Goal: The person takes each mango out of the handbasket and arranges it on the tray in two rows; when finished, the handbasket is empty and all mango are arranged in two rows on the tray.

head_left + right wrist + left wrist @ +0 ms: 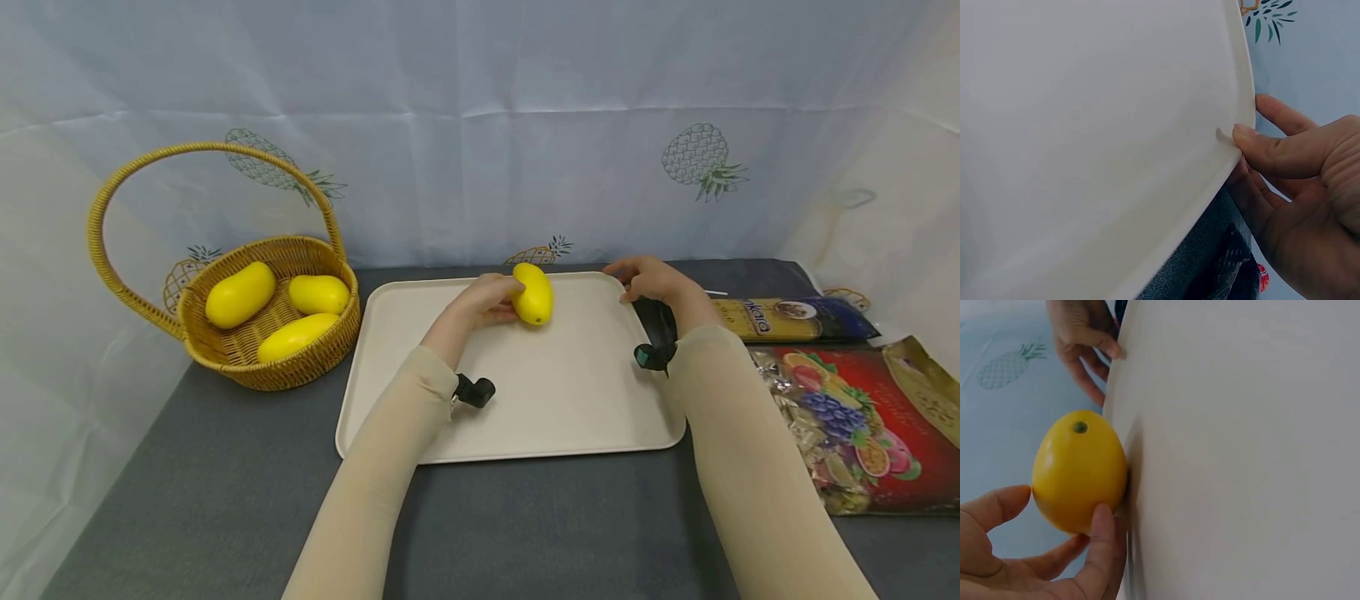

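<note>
My left hand [482, 302] holds a yellow mango [533, 294] over the far side of a cream tray [570, 400]. In the left wrist view its thumb and fingertips touch the mango [1079, 469] around the lower end, while a green stem spot faces away from the palm. At the tray's far right corner, my right hand [651, 279] pinches the rim. Seen from the right wrist, the thumb of that hand [1310, 169] lies on top of the tray edge [1244, 81], with the other fingers outside and beneath it.
Left of the tray stands a wicker basket [281, 379] with a tall handle, holding three yellow mangoes [242, 295]. To the right lie a yellow and blue packet [780, 320] and a red candy bag [862, 425]. A pineapple-print cloth [465, 167] hangs behind the dark tabletop [525, 533].
</note>
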Available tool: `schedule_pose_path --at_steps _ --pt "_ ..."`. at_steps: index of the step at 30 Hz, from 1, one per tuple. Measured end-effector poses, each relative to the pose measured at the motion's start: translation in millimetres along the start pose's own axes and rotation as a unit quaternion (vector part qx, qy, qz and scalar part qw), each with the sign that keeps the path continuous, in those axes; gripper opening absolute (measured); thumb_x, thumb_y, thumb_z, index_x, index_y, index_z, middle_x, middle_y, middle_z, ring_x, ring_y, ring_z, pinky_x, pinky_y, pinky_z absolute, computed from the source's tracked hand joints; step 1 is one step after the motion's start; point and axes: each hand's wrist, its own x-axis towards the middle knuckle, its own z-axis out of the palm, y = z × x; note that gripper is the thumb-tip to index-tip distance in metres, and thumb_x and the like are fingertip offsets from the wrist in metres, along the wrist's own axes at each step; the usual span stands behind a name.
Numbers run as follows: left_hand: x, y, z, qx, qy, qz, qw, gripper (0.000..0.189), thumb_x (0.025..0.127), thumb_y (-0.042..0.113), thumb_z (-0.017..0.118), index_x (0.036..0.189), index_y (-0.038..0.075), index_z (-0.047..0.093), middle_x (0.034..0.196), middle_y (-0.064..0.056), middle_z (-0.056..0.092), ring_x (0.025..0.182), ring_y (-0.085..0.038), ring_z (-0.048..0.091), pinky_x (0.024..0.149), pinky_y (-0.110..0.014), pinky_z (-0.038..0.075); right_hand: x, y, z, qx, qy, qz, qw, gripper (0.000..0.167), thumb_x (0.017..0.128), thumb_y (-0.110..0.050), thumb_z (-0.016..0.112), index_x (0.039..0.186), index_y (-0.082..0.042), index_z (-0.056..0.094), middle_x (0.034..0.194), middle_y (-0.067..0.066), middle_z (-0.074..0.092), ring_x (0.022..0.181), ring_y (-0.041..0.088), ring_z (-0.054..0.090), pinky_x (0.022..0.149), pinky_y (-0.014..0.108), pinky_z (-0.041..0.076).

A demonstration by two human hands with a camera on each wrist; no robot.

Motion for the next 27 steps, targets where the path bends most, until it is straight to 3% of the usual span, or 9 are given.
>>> schedule_pose_path --at_steps 10,16,19,22,27 --pt "0.7 3.6 -2.4 0.002 0.019 -0.02 0.9996 0.054 0.098 0.019 0.056 0.148 0.004 0.041 0.141 -0.018 0.05 0.101 -0.022 0.057 0.105 -0.035 0.053 -0.4 -0.5 -0.7 0.005 0.005 -0.003 1.0 0.067 0.091 0.006 0.057 0.153 -0.003 0.034 0.147 0.032 0.037 0.133 0.049 0.04 0.11 0.062 0.039" --pt "-1.7 3.3 -5.8 0.017 0.028 -0.018 0.9993 0.047 0.098 0.018 0.056 0.139 -0.001 0.047 0.113 -0.012 0.056 0.087 -0.018 0.057 0.104 -0.037 0.054 -0.5 -0.1 0.3 0.01 0.005 -0.006 0.9999 0.066 0.091 0.007 0.056 0.152 -0.003 0.034 0.147 0.032 0.036 0.135 0.049 0.038 0.11 0.061 0.039" --pt "-5.2 5.0 -8.5 0.036 0.029 -0.012 0.9988 0.047 0.098 0.018 0.055 0.139 -0.002 0.047 0.113 -0.011 0.053 0.084 -0.018 0.055 0.105 -0.038 0.053 -1.5 0.1 0.4 0.01 0.006 -0.007 0.9999 0.066 0.091 0.006 0.056 0.152 -0.002 0.034 0.148 0.032 0.035 0.135 0.05 0.037 0.11 0.062 0.039" --pt "-9.5 9.4 -12.5 0.062 0.033 -0.007 0.9975 0.053 0.098 0.02 0.055 0.144 -0.002 0.041 0.131 -0.015 0.05 0.093 -0.021 0.054 0.106 -0.037 0.052 -2.2 0.2 0.5 0.011 0.008 -0.008 0.9999 0.066 0.091 0.006 0.057 0.152 -0.003 0.034 0.148 0.033 0.034 0.135 0.05 0.037 0.11 0.062 0.039" --pt "-19.4 20.8 -19.4 0.082 0.03 -0.002 0.9962 0.063 0.099 0.024 0.055 0.153 0.004 0.031 0.155 -0.016 0.036 0.131 -0.029 0.047 0.109 -0.035 0.049 -2.6 0.7 1.0 0.012 0.008 -0.008 0.9999 0.066 0.092 0.005 0.056 0.153 -0.002 0.033 0.149 0.033 0.034 0.136 0.051 0.036 0.111 0.063 0.038"
